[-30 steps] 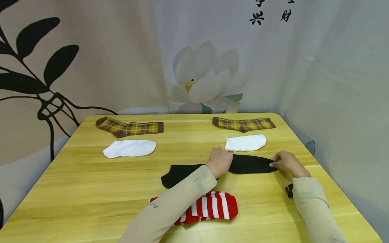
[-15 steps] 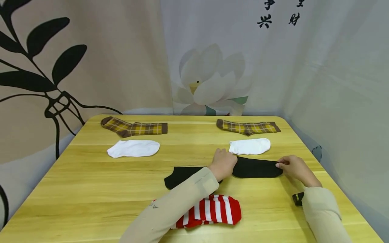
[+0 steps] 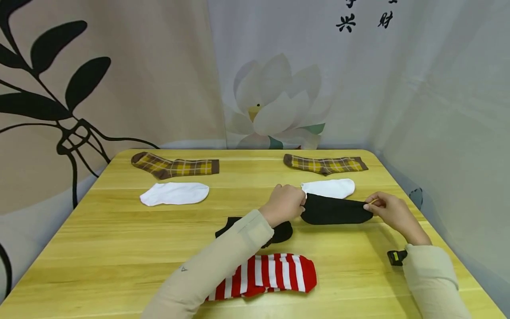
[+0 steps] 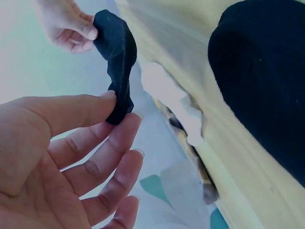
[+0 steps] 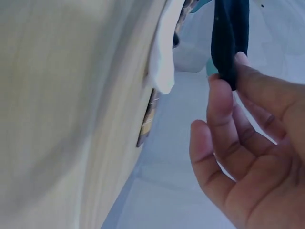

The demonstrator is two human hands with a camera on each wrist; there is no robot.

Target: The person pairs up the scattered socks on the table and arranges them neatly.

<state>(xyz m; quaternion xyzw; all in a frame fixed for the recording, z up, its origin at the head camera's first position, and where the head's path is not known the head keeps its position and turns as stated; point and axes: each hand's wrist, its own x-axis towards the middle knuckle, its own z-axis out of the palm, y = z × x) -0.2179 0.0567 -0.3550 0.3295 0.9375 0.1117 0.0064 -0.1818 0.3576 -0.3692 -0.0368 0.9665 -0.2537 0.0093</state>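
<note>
A black sock (image 3: 334,210) is stretched between my two hands, raised above the table. My left hand (image 3: 283,205) pinches its left end between thumb and fingers, as the left wrist view also shows on the sock (image 4: 121,57). At the other end my right hand (image 3: 392,215) pinches the tip with thumb and forefinger; the other fingers stay loosely bent. A second black sock (image 3: 282,232) lies on the table, partly hidden by my left forearm. Nearer to me is a red and white striped sock (image 3: 275,274), its left part covered by the sleeve.
White socks (image 3: 174,193) (image 3: 330,188) lie at left and right on the wooden table (image 3: 99,248). Behind them, along the far edge, lie two brown and yellow plaid socks (image 3: 179,167) (image 3: 326,164). A printed curtain (image 3: 171,79) hangs behind the table.
Both hands have lifted the black sock off the table. It now partly overlaps the right white sock in view. The left forearm has shifted slightly left, uncovering more of the striped sock.
</note>
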